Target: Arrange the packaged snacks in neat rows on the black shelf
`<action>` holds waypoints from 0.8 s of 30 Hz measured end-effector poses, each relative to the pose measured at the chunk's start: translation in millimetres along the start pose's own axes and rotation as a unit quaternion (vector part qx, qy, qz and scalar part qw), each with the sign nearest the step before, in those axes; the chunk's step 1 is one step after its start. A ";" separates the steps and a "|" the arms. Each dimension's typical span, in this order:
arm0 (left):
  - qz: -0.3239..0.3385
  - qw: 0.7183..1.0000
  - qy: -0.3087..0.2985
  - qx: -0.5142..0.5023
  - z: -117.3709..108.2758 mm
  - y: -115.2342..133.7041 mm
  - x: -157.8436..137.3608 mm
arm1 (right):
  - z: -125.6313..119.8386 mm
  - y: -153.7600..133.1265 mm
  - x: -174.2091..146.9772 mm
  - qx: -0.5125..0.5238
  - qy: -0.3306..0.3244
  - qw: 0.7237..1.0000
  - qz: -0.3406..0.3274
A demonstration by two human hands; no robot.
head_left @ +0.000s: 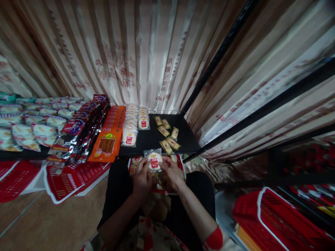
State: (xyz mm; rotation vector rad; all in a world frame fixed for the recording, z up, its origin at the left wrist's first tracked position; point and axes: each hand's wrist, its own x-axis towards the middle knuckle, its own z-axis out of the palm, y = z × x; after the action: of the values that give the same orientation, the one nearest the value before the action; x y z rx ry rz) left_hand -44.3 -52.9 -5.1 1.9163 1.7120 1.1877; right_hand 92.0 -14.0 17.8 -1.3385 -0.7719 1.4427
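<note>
A clear packet of round white crackers [153, 161] with a red label is held up between my two hands, above my lap. My left hand [142, 177] grips its left edge, and my right hand [171, 171] pinches its right edge. Beneath them a red basket [183, 161] rests on my lap, with more small packets inside, partly hidden by my hands. On the black shelf [146, 146] just beyond lie similar white cracker packets [129, 135], stacked in two rows. Several small yellowish wrapped snacks [167, 132] are scattered to their right.
Left along the shelf are an orange snack bag [108, 134], dark red packets [78, 127] and rows of white-blue packets [44, 134]. Red baskets [68, 179] stand below at left, and another red basket [282, 219] at right. Black posts [209, 76] and a curtain [117, 52] close off the back.
</note>
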 end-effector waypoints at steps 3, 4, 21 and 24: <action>-0.004 1.000 -0.019 0.014 8.0 0.8 14.0 | 8.0 -11.6 16.5 -0.054 -0.004 0.999 -0.004; -0.007 1.000 -0.025 0.015 10.5 0.9 19.7 | 10.9 -15.0 23.1 -0.065 -0.007 0.998 -0.009; -0.108 0.986 -0.103 0.071 38.4 -7.6 129.6 | 56.8 -33.7 164.3 -0.349 0.035 0.927 -0.129; -0.109 0.986 -0.099 0.080 45.3 -12.9 140.2 | 59.1 -35.3 179.1 -0.402 0.044 0.905 -0.133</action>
State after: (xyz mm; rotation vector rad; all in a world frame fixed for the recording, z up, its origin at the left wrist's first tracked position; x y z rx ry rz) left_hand -27.5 93.2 10.1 1.8084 1.8968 0.7750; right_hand 59.4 174.3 0.0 -1.7931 -1.5226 0.8433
